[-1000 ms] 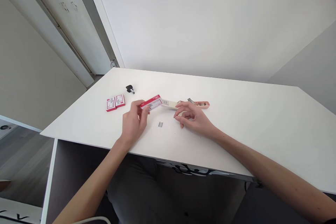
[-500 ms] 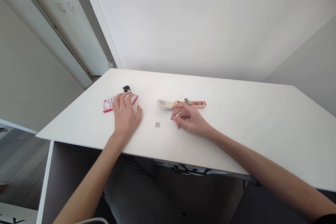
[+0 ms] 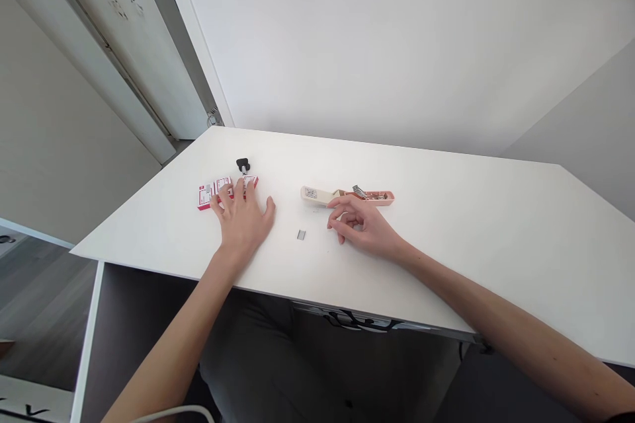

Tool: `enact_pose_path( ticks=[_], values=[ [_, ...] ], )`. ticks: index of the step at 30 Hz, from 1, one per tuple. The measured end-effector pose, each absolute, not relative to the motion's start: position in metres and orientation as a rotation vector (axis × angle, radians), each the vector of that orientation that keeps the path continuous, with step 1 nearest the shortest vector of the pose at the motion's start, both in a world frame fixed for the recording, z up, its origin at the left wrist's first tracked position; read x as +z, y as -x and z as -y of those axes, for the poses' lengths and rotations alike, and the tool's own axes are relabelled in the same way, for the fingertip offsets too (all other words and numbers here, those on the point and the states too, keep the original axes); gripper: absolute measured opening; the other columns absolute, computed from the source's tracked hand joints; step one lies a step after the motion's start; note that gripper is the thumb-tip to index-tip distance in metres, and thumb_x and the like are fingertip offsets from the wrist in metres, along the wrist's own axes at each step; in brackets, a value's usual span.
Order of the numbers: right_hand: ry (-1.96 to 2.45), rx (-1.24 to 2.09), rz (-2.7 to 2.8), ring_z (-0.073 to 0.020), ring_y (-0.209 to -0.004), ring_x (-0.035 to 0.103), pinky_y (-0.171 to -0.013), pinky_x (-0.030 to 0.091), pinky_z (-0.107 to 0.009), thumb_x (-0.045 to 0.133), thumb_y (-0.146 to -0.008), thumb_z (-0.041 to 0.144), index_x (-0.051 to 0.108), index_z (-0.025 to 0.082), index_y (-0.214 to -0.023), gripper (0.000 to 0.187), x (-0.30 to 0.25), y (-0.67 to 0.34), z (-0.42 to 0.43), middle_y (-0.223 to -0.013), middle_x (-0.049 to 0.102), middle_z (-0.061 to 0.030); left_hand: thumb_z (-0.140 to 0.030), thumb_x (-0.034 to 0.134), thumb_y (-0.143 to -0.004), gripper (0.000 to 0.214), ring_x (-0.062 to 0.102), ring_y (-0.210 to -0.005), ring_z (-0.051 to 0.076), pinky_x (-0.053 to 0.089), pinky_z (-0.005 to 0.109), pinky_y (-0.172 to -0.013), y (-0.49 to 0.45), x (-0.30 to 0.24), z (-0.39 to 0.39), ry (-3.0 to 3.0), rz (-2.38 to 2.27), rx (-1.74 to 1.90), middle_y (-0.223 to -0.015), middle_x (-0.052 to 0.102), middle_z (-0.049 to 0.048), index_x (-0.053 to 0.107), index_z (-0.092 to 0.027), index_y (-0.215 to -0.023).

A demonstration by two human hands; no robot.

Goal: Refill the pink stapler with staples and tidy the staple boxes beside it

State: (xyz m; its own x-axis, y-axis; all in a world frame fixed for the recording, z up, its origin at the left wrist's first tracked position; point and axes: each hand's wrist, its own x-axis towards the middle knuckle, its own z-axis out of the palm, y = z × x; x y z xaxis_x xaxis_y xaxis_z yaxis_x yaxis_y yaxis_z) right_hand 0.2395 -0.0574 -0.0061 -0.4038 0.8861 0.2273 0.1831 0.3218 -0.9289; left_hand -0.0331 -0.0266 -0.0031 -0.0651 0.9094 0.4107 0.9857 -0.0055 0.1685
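My left hand [image 3: 243,221] is spread palm down, its fingertips at a row of small red-and-white boxes [image 3: 206,196], which it partly covers. Behind them lies a small black object with a metallic end [image 3: 243,164]. Opened out flat, a stapler with a cream part [image 3: 317,195] and a pink part [image 3: 384,198] lies mid-table. My right hand [image 3: 364,228] rests on its side just in front of the stapler, fingers loosely curled and apart, with nothing seen in them. Between my hands lies a short strip of staples [image 3: 301,234].
The white table [image 3: 471,225] meets a white wall [image 3: 397,46] at its back. Below the front edge, a dark tangle of cables or straps [image 3: 360,322] hangs above my legs. A pale cable [image 3: 183,410] crosses near my left forearm.
My left hand has shifted slightly right and spread its fingers, showing more of the boxes and the black object. My right hand holds its pose. The whole view has shifted a little.
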Motion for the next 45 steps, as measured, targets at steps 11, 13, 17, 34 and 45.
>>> enact_pose_path(
  ticks=[11, 13, 17, 34, 45],
  values=[
    [0.958, 1.125, 1.822, -0.0146, -0.064, 0.071, -0.063, 0.056, -0.032, 0.064, -0.100, 0.034, 0.063, 0.024, -0.120, 0.022, -0.008, -0.240, 0.057, -0.092, 0.076, -0.0025, -0.040, 0.047, -0.098, 0.058, 0.030, -0.153, 0.050, 0.017, 0.069, -0.124, 0.035, -0.008, 0.028, 1.948, 2.037, -0.678, -0.156, 0.054, 0.0252, 0.060, -0.008, -0.145],
    [0.950, 1.119, 1.828, -0.0145, -0.063, 0.071, -0.063, 0.056, -0.032, 0.063, -0.101, 0.032, 0.063, 0.024, -0.120, 0.021, -0.008, -0.240, 0.056, -0.091, 0.076, -0.0022, -0.036, 0.048, -0.098, 0.056, 0.030, -0.153, 0.049, 0.020, 0.069, -0.123, 0.035, -0.008, 0.029, 2.000, 1.964, -0.716, -0.156, 0.053, 0.0256, 0.059, -0.008, -0.145],
    [0.947, 1.083, 1.863, -0.0151, -0.065, 0.072, -0.060, 0.054, -0.030, 0.063, -0.101, 0.031, 0.065, 0.024, -0.118, 0.019, -0.010, -0.240, 0.056, -0.091, 0.076, -0.0026, -0.028, 0.052, -0.098, 0.044, 0.036, -0.152, 0.043, 0.030, 0.064, -0.121, 0.034, -0.004, 0.032, 2.202, 1.731, -0.818, -0.151, 0.059, 0.0198, 0.063, -0.016, -0.139],
    [0.951, 0.985, 1.944, -0.0153, -0.066, 0.071, -0.059, 0.054, -0.029, 0.067, -0.099, 0.030, 0.073, 0.024, -0.100, 0.009, -0.009, -0.237, 0.055, -0.079, 0.072, -0.0007, -0.049, 0.064, -0.096, 0.027, 0.059, -0.085, 0.023, 0.046, 0.040, -0.085, 0.029, 0.014, 0.043, 2.961, 1.358, -0.672, -0.088, 0.066, 0.0035, 0.060, -0.022, -0.091],
    [0.938, 0.999, 1.942, -0.0154, -0.066, 0.072, -0.058, 0.054, -0.030, 0.066, -0.100, 0.035, 0.072, 0.024, -0.100, 0.013, -0.012, -0.237, 0.053, -0.085, 0.073, -0.0021, -0.041, 0.057, -0.102, 0.022, 0.061, -0.084, 0.022, 0.047, 0.041, -0.087, 0.033, 0.013, 0.043, 3.009, 1.338, -0.770, -0.087, 0.066, 0.0036, 0.068, -0.022, -0.101]
  ],
)
